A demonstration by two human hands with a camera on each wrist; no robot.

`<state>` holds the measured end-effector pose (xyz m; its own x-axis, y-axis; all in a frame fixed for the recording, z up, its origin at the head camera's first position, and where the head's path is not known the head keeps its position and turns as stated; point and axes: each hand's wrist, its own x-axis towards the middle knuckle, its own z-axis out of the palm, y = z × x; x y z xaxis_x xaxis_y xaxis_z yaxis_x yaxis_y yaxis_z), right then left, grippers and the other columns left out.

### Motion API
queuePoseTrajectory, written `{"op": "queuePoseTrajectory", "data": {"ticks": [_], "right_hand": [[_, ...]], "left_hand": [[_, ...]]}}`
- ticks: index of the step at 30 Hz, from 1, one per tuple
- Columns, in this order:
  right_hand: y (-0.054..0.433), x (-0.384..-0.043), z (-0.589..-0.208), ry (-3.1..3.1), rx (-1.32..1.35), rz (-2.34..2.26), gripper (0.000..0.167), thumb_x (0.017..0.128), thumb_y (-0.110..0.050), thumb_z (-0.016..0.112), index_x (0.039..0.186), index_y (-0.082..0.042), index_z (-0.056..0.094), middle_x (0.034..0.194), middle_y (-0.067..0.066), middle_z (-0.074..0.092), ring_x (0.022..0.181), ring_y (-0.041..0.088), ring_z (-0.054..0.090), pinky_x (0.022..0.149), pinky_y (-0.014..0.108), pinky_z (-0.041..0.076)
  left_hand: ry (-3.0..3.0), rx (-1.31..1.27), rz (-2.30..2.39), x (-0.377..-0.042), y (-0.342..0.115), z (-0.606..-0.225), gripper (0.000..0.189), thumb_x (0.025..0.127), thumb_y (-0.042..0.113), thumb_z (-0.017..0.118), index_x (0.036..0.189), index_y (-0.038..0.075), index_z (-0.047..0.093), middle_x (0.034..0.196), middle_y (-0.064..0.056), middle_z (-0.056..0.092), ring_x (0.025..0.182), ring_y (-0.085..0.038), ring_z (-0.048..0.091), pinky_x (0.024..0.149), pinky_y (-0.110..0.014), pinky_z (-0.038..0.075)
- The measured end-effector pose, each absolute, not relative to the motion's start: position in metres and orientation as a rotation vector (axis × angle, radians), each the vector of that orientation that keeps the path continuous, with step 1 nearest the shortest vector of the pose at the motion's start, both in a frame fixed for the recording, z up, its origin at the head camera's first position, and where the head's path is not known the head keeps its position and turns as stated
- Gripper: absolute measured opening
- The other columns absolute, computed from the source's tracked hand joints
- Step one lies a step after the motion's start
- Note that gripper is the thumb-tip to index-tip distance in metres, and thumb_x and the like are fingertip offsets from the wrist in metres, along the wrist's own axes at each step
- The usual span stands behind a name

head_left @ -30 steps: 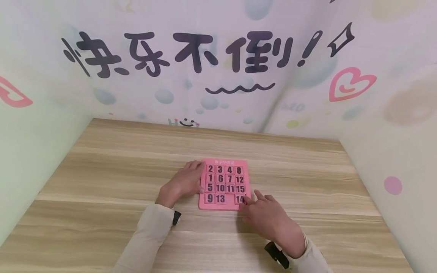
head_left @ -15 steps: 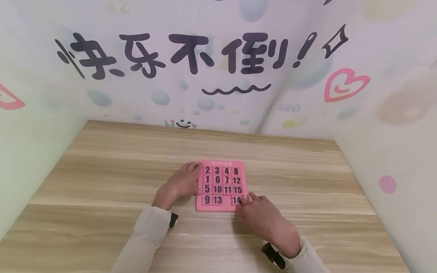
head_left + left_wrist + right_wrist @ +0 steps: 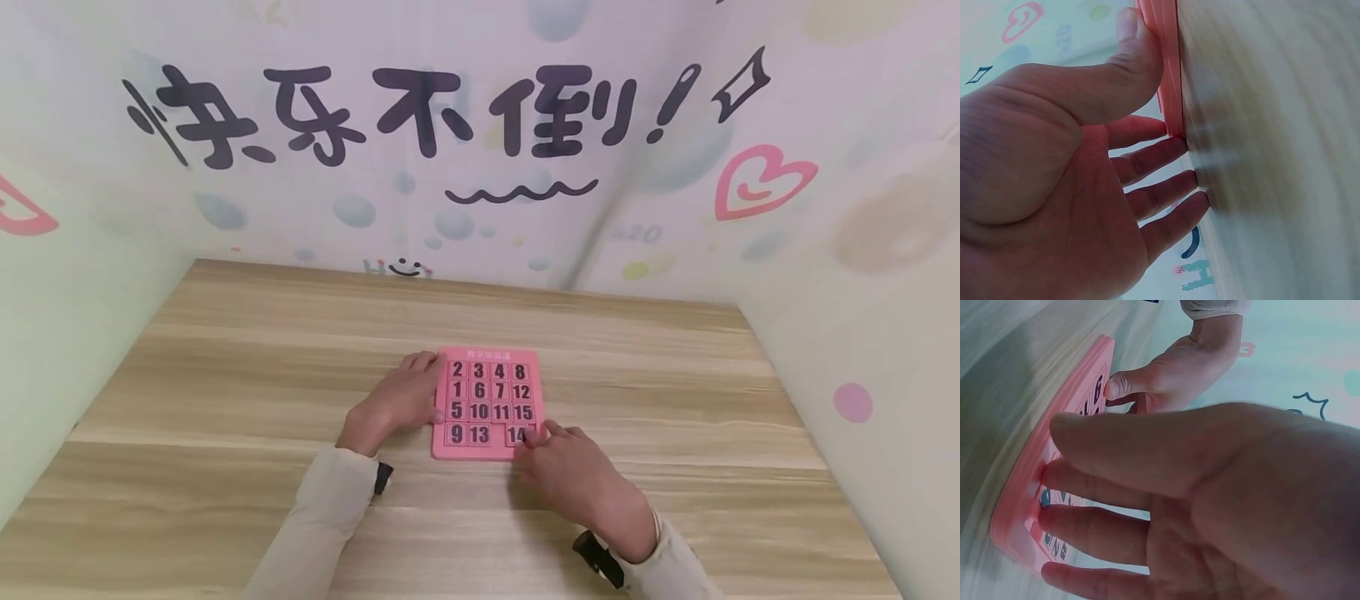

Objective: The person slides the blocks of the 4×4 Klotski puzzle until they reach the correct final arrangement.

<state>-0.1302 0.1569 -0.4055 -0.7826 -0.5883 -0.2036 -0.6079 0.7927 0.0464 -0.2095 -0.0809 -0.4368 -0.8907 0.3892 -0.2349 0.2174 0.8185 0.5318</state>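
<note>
A pink sliding number puzzle (image 3: 483,454) lies flat on the wooden table, its numbered tiles in rows. In the bottom row, a gap separates the 13 tile (image 3: 479,435) from the 14 tile (image 3: 516,435), which sits slightly left of the 15 tile above it. My left hand (image 3: 396,398) rests against the puzzle's left edge, its thumb (image 3: 1127,28) at the frame and the other fingers extended. Fingertips of my right hand (image 3: 576,475) touch the 14 tile at the lower right corner and partly cover it. The right wrist view shows these fingers nearly straight.
The wooden table (image 3: 247,358) extends around the puzzle on every side. A white printed backdrop (image 3: 420,208) with dark lettering stands behind it, and pale walls (image 3: 847,333) close in the sides. Each wrist wears a black strap (image 3: 598,558).
The 14 tile has shifted a little to the left under my right fingertips, which moved with it. My left hand keeps its place at the puzzle's edge. The head view has swayed slightly.
</note>
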Motion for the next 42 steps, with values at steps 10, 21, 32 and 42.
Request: {"op": "queuePoseTrajectory", "data": {"ticks": [10, 21, 32, 42], "right_hand": [[0.154, -0.131, -0.408, 2.809, -1.031, 0.159, 0.021, 0.094, -0.028, 0.066, 0.111, -0.018, 0.071, 0.111, 0.005, 0.07, 0.106, 0.026, 0.063, 0.088, 0.044, 0.056], [0.15, -0.131, -0.413, 2.843, -1.098, 0.105, 0.02, 0.095, -0.029, 0.065, 0.111, -0.02, 0.071, 0.099, 0.002, 0.066, 0.107, 0.028, 0.063, 0.092, 0.045, 0.056], [0.165, -0.143, -0.402, 2.837, -0.924, 0.037, 0.037, 0.1, -0.018, 0.057, 0.136, -0.019, 0.062, 0.141, 0.005, 0.059, 0.135, 0.043, 0.046, 0.11, 0.059, 0.042], [0.168, -0.15, -0.409, 2.835, -0.748, 0.102, 0.043, 0.104, -0.013, 0.047, 0.147, -0.011, 0.049, 0.151, 0.008, 0.047, 0.142, 0.044, 0.036, 0.113, 0.059, 0.038]], "left_hand": [[2.671, 0.469, 0.735, -0.21, -0.081, -0.437, 0.088, 0.088, 0.017, 0.074, 0.157, 0.0, 0.021, 0.161, -0.019, 0.025, 0.15, -0.036, 0.019, 0.124, -0.051, 0.019], [2.674, 0.482, 0.714, -0.211, -0.081, -0.438, 0.088, 0.089, 0.019, 0.073, 0.157, 0.0, 0.02, 0.16, -0.019, 0.025, 0.15, -0.036, 0.019, 0.124, -0.05, 0.019], [2.669, 0.492, 0.7, -0.212, -0.081, -0.437, 0.087, 0.09, 0.019, 0.073, 0.157, -0.001, 0.02, 0.161, -0.02, 0.024, 0.15, -0.037, 0.018, 0.124, -0.051, 0.019], [2.669, 0.487, 0.711, -0.212, -0.081, -0.437, 0.087, 0.089, 0.018, 0.073, 0.156, 0.0, 0.02, 0.161, -0.02, 0.023, 0.15, -0.036, 0.018, 0.124, -0.051, 0.019]]}}
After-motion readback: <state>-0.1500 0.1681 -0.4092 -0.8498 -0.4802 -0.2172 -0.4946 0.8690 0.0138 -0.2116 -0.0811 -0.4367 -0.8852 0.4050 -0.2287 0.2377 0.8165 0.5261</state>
